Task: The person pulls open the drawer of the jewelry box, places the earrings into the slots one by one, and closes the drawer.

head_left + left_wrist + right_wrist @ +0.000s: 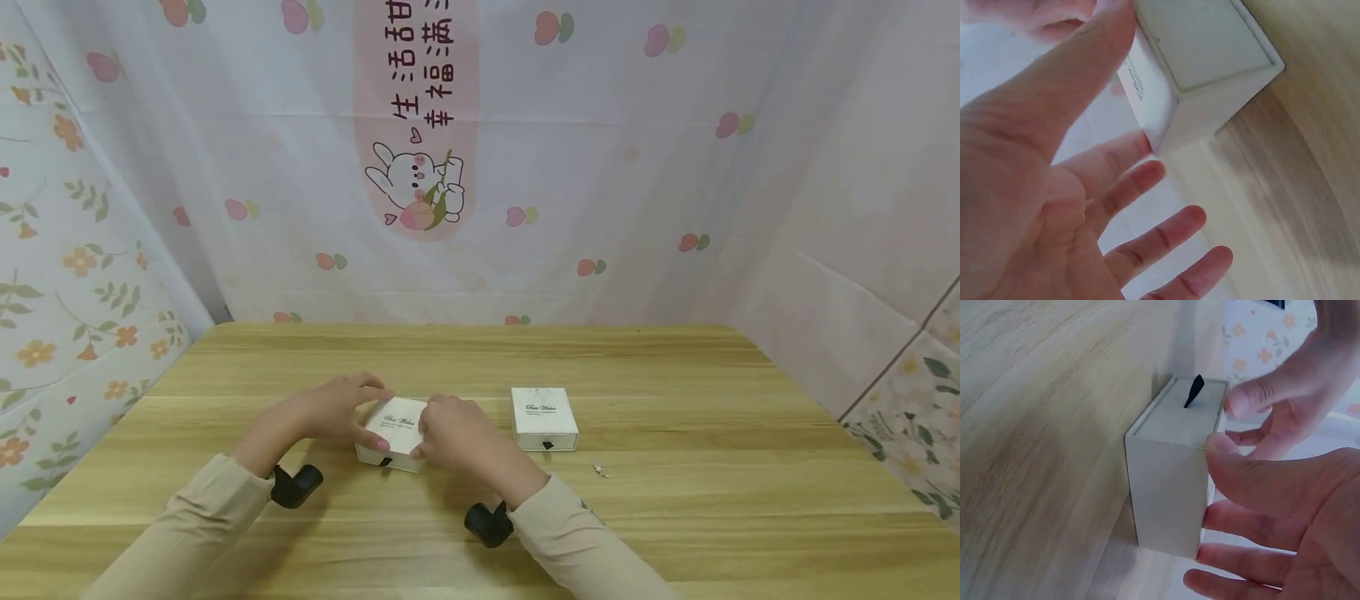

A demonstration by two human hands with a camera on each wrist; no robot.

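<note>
A small white gift box (397, 423) of the drawer kind, with black script on its lid and a black pull tab in front, rests on the table between both hands. My left hand (335, 410) holds its left part, thumb at the front top edge, forefinger at the back corner; the other fingers spread free in the left wrist view. With thumb and fingertips, my right hand (463, 433) grips the right top edge. The right wrist view shows the box's black pull tab (1194, 392) and its plain side (1169, 494). Its drawer looks closed.
A second white gift box (545, 418), matching the first, sits to the right. Near it lies a tiny shiny trinket (598, 470), too small to identify. The wooden table (675, 375) ends at a printed curtain (585, 167) behind, with more patterned cloth at both sides.
</note>
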